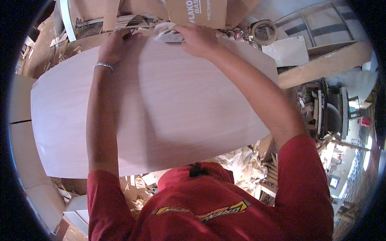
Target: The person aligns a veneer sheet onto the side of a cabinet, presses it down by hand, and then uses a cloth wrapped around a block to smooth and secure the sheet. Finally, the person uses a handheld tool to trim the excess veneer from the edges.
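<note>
A large, pale wooden panel [193, 96] with a smooth face and faint grain lies in front of me. At its far edge, my right hand [201, 40] is closed round a crumpled whitish rag [168, 33], which touches the surface. Left of the rag, my left hand [115, 45] grips the panel's far edge, its fingers curled over and partly hidden, the thumb on the near side. A silver bracelet [104, 66] circles my left wrist. Both arms stretch over the panel, casting shadows on it.
Beyond the panel stand a brown cardboard box [197, 14] and wood scraps. A tape roll [264, 32], a white board [286, 51] and a wooden frame [321, 24] sit at the far right. Pale panels [30, 156] line the left. Crumpled plastic [241, 162] and debris litter the floor.
</note>
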`<state>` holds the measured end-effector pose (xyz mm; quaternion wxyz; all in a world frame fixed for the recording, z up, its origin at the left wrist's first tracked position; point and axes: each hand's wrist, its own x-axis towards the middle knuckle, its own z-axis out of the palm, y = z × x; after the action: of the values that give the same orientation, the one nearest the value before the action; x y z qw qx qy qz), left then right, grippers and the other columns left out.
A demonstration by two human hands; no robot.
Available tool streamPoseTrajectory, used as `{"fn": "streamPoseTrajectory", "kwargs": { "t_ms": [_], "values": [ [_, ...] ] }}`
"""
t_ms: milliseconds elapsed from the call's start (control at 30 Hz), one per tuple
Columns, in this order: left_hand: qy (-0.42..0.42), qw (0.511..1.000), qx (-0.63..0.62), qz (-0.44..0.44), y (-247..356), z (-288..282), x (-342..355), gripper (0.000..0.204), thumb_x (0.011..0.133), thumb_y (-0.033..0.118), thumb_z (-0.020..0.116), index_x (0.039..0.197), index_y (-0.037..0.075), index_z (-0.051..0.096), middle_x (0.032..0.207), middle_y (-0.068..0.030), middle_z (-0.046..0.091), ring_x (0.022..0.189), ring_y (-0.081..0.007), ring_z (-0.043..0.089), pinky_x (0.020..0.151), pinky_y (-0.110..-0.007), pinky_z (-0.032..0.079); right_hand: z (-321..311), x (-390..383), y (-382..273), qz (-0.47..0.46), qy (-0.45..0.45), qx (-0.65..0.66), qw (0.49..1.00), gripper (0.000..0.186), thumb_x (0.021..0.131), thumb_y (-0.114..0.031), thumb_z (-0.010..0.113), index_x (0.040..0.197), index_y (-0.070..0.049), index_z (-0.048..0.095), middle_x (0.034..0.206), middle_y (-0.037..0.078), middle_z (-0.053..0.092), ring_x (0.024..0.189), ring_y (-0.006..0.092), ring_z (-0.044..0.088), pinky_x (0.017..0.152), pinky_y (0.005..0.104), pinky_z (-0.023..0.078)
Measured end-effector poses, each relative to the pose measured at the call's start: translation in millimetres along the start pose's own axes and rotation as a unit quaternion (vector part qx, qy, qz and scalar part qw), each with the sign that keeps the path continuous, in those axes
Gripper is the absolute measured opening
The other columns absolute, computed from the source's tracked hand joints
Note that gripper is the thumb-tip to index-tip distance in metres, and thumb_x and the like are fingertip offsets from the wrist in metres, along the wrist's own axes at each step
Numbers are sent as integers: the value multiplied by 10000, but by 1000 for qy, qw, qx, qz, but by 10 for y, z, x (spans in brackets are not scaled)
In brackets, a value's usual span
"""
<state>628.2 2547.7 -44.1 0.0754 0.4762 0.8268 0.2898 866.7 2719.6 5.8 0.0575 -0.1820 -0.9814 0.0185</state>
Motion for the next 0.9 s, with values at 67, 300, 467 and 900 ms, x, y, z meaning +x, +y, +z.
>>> {"fn": "streamPoseTrajectory", "kwargs": {
  "t_ms": [67, 300, 467, 900],
  "values": [
    [4, 999, -25, 49, -253, 31, 97, 416, 943, 459, 666, 1066, 69, 743, 997, -222, 739, 949, -411, 709, 856, -471, 531, 144, -253, -116, -57, 102, 23, 993, 382, 897, -126, 601, 1267, -167, 685, 1240, 182, 646, 1113, 413, 618, 939, 517, 524],
    [43, 999, -2, 11, -365, 96, -27, 384, 951, 456, 633, 1078, 112, 750, 998, -229, 734, 947, -441, 700, 862, -517, 549, -291, -2987, -1298, -61, -105, 27, 992, 259, 869, -269, 728, 1127, -261, 744, 1306, 85, 645, 1224, 318, 595, 1074, 538, 474],
    [20, 998, 25, 48, -379, -100, -124, 353, 988, 422, 577, 1114, 126, 723, 977, -222, 737, 950, -438, 701, 870, -539, 540, 53, -758, -1723, -173, -22, -29, 984, 354, 884, -161, 635, 1220, -251, 706, 1266, 83, 607, 1144, 335, 579, 947, 496, 523],
    [175, 790, 268, -523, -3631, -2628, -2467, 1225, 736, 982, 431, 1469, 5, 508, 1526, -251, 481, 1454, -382, 414, 1190, -534, 283, -518, -2880, -1433, -134, -188, 31, 973, 415, 704, -175, 778, 1115, -172, 722, 1268, 130, 635, 1208, 358, 592, 1046, 555, 469]
  ]
}}
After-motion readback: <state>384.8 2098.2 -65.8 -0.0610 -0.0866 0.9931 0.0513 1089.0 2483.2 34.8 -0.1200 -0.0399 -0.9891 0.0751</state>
